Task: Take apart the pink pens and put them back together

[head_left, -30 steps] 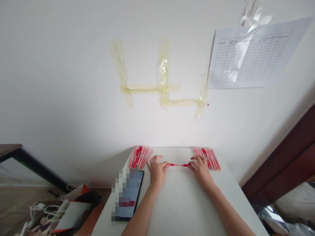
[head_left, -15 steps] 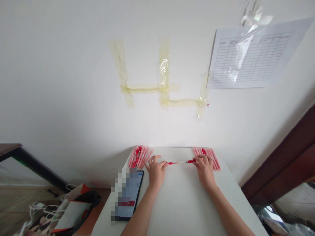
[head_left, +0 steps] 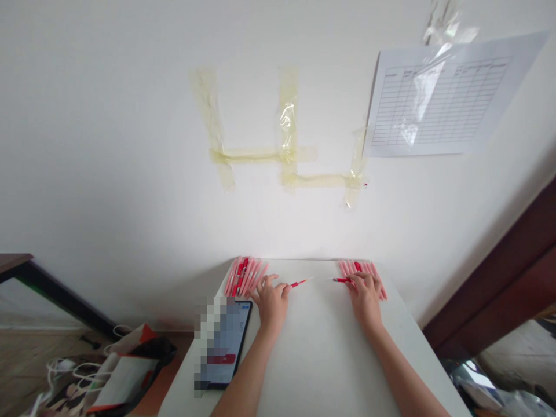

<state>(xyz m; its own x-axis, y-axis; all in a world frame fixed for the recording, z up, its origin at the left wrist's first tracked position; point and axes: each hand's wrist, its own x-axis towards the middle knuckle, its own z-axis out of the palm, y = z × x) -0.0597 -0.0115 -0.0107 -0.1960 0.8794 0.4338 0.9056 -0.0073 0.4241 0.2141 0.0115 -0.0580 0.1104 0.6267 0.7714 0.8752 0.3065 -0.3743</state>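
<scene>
My left hand [head_left: 271,299] pinches a pen body [head_left: 299,282] with a red grip and a bare tip, pointing right. My right hand [head_left: 366,293] pinches a red pen cap [head_left: 341,280], a small gap away from the tip. Both hands rest on the white table [head_left: 319,359] near its far edge. A pile of pink and red pens [head_left: 244,275] lies just left of my left hand. A second row of pink pens [head_left: 367,270] lies at my right hand, partly under its fingers.
A dark tablet [head_left: 226,341] lies at the table's left edge by my left forearm. The white wall with yellowed tape [head_left: 287,156] and a taped printed sheet [head_left: 438,101] rises right behind the table. Bags and cables [head_left: 108,376] sit on the floor to the left.
The pen held between both hands has come apart: my right hand pulled the cap off to the right, and both hands moved apart and slightly towards the wall.
</scene>
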